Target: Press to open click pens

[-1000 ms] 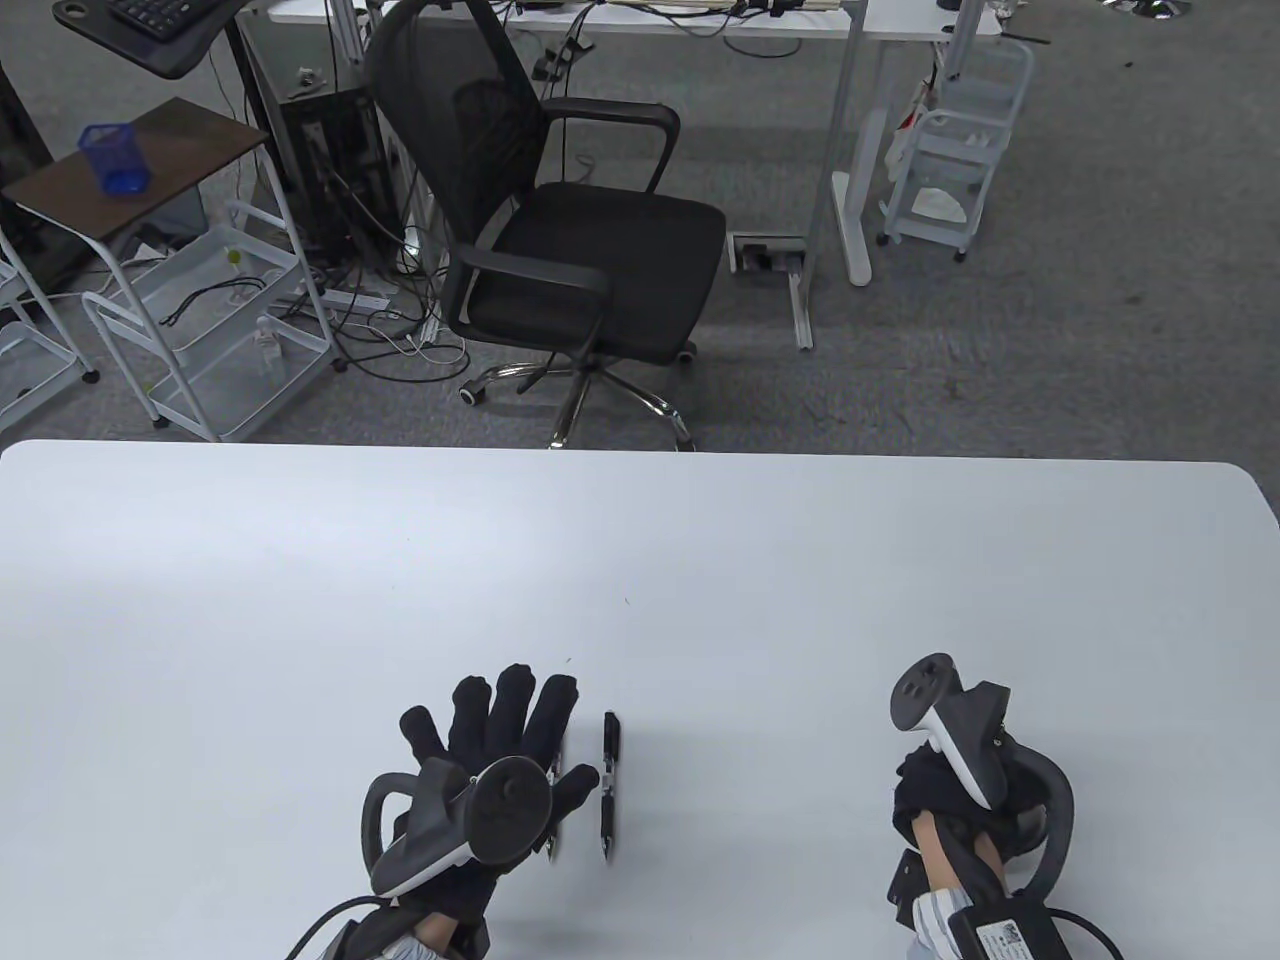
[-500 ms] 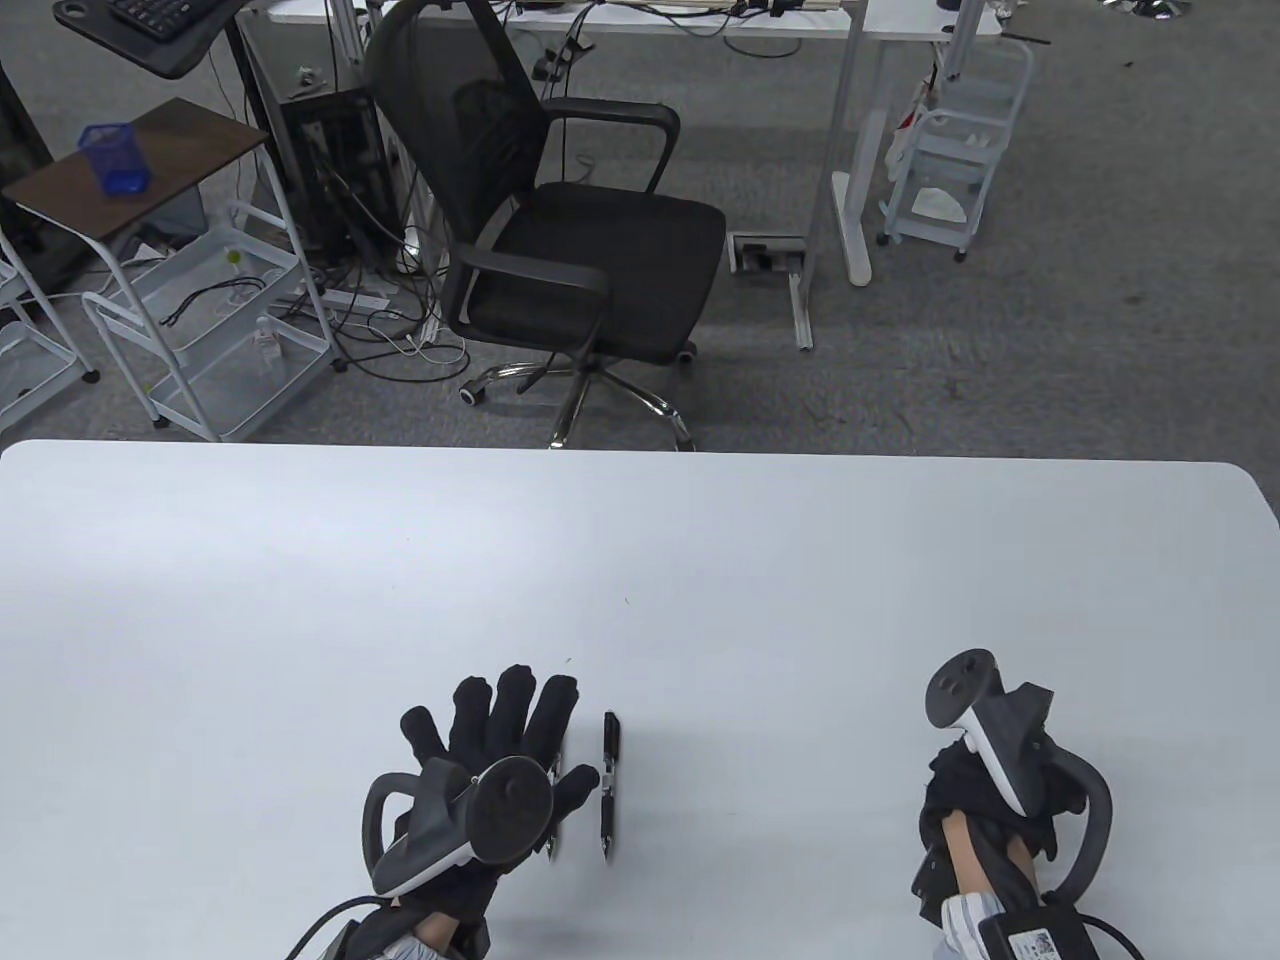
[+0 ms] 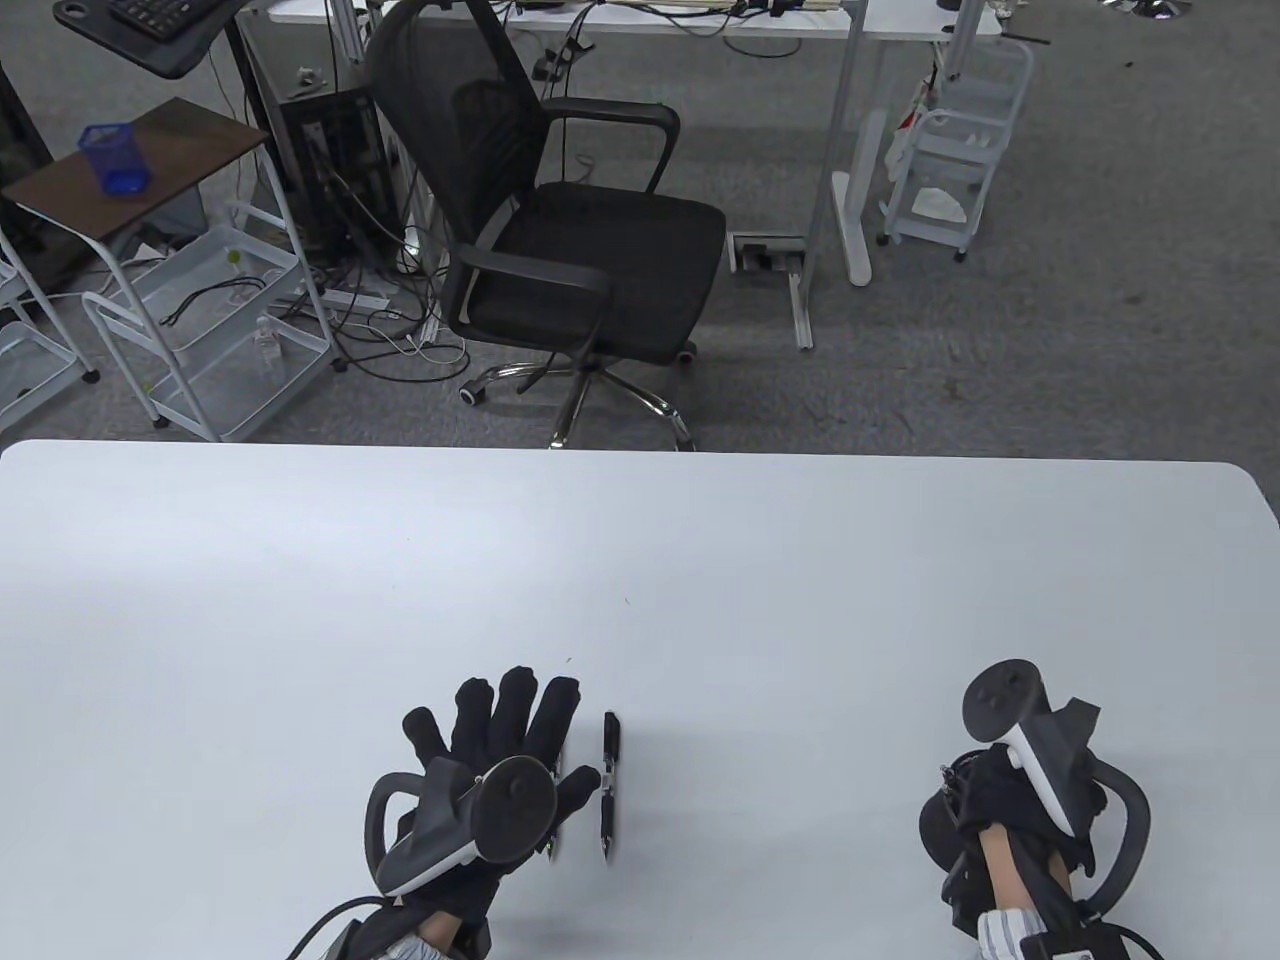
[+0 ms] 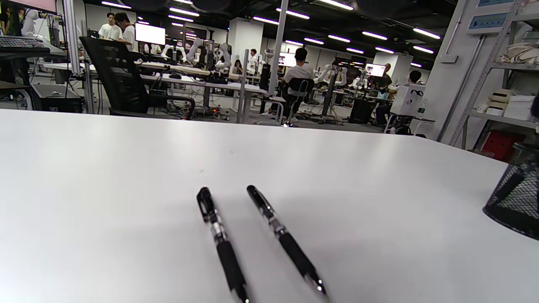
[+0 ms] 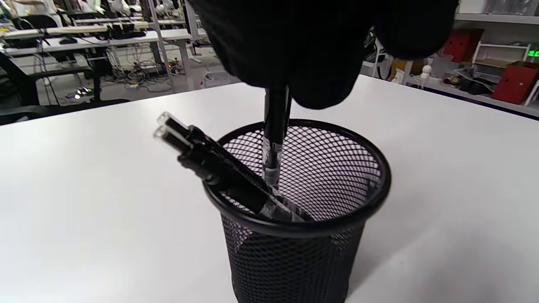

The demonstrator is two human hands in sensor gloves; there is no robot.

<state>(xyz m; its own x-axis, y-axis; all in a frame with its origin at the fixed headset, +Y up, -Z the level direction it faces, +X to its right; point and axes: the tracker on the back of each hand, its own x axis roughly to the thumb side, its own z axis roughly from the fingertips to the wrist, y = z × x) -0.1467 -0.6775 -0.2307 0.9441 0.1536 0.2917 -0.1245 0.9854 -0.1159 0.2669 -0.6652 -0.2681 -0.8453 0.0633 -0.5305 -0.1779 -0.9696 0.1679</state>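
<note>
My left hand (image 3: 500,735) lies flat on the white table (image 3: 640,560) with its fingers spread, holding nothing. Two black click pens lie side by side next to it: one (image 3: 610,785) just right of the thumb, the other (image 3: 556,800) partly under the hand. Both show in the left wrist view (image 4: 221,246) (image 4: 286,246). My right hand (image 3: 1005,795) grips a black pen (image 5: 276,134) upright, its lower end inside a black mesh pen cup (image 5: 358,198). Two more pens (image 5: 210,164) lean in that cup.
The mesh cup (image 3: 938,830) stands near the table's front right, mostly hidden under my right hand, and shows at the right edge of the left wrist view (image 4: 516,202). A black office chair (image 3: 560,240) stands beyond the table's far edge.
My right hand has moved right and toward me with the pen, over the mesh cup. My left hand and the two lying pens have not moved.
</note>
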